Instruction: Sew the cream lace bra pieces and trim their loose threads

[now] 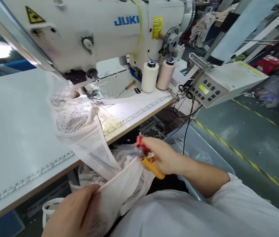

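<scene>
In the head view, a white lace bra [74, 120] drapes from under the sewing machine's needle area over the table's front edge. Its lower band [119, 184] reaches down to my lap. My left hand [74, 210] is closed around this band, with the thumb on top of the cloth. My right hand [162, 156] grips small scissors [154, 168] with red and orange parts, close above the lace. Motion smears their blades, which point left toward the fabric, so I cannot tell whether they touch it.
A white sewing machine [80, 36] stands over the table [13, 108]. Two thread cones [150, 77], a wooden-handled awl [130, 85] and a control box [208, 90] are at its right. Below sit a clear plastic bin [213, 148] and hanging black cables [185, 131].
</scene>
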A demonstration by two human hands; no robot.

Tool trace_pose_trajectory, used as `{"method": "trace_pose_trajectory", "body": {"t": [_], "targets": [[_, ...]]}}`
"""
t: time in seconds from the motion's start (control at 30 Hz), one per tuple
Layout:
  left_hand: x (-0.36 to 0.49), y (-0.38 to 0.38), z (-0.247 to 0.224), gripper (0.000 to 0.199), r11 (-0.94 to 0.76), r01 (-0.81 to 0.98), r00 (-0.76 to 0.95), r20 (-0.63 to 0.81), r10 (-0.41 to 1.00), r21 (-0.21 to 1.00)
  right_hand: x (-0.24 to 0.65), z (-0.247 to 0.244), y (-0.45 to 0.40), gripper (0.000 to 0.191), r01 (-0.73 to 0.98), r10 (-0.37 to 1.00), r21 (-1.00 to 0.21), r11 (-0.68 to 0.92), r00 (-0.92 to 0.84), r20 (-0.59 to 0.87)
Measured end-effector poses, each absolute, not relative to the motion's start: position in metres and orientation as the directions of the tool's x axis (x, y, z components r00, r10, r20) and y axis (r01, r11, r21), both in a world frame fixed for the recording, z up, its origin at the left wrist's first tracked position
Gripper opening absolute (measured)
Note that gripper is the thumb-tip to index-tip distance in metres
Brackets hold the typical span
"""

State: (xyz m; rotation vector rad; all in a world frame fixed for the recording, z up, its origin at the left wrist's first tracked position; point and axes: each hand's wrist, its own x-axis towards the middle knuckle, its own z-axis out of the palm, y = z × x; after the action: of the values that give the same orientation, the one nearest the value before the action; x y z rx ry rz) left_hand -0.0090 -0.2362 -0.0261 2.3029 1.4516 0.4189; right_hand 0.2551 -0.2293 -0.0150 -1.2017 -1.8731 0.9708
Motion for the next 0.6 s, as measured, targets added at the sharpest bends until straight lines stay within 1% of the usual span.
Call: {"method": "trace_pose_trajectory", "body": {"t": [0.03, 0.1, 0.2, 0.27, 0.33, 0.4, 0.47, 0.53, 0.6], "targets": [[-0.013, -0.234, -0.026, 0.026, -0.437, 0.802, 0.453, 0.064, 0.889, 0.407, 0.263, -0.015, -0.231, 0.017, 0.457, 0.948, -0.843, 0.285, -0.266, 0.176], [-0.018, -0.233, -0.025, 0.027, -0.485, 0.803, 0.492, 0.075, 0.868, 0.347, 0.274, -0.018, -0.232, 0.013, 0.558, 0.958, -0.783, 0.276, -0.221, 0.181], [-0.014, -0.236, -0.02, 0.025, -0.537, 0.773, 0.551, 0.062, 0.832, 0.338, 0.276, -0.024, -0.232, 0.011, 0.684, 0.959, -0.672, 0.284, -0.195, 0.206], [-0.007, -0.238, -0.013, 0.025, -0.569, 0.756, 0.596, 0.02, 0.803, 0.325, 0.267, -0.026, -0.233, 0.008, 0.686, 0.947, -0.655, 0.317, -0.194, 0.255], [0.001, -0.239, -0.007, 0.026, -0.606, 0.737, 0.638, -0.013, 0.77, 0.299, 0.251, -0.026, -0.235, 0.011, 0.606, 0.923, -0.697, 0.383, -0.288, 0.256], [0.007, -0.24, -0.004, 0.026, -0.648, 0.709, 0.682, -0.04, 0.73, 0.277, 0.231, -0.028, -0.237, 0.014, 0.507, 0.864, -0.743, 0.437, -0.467, 0.189], [0.009, -0.24, -0.004, 0.026, -0.685, 0.681, 0.717, -0.046, 0.695, 0.26, 0.213, -0.031, -0.238, 0.015, 0.477, 0.794, -0.746, 0.464, -0.598, 0.111], [0.007, -0.24, -0.006, 0.025, -0.722, 0.654, 0.749, -0.054, 0.661, 0.226, 0.201, -0.036, -0.238, 0.017, 0.5, 0.773, -0.742, 0.446, -0.634, 0.038], [-0.001, -0.239, -0.008, 0.025, -0.763, 0.623, 0.779, -0.043, 0.626, 0.173, 0.198, -0.039, -0.237, 0.021, 0.491, 0.778, -0.791, 0.366, -0.627, -0.029]]}}
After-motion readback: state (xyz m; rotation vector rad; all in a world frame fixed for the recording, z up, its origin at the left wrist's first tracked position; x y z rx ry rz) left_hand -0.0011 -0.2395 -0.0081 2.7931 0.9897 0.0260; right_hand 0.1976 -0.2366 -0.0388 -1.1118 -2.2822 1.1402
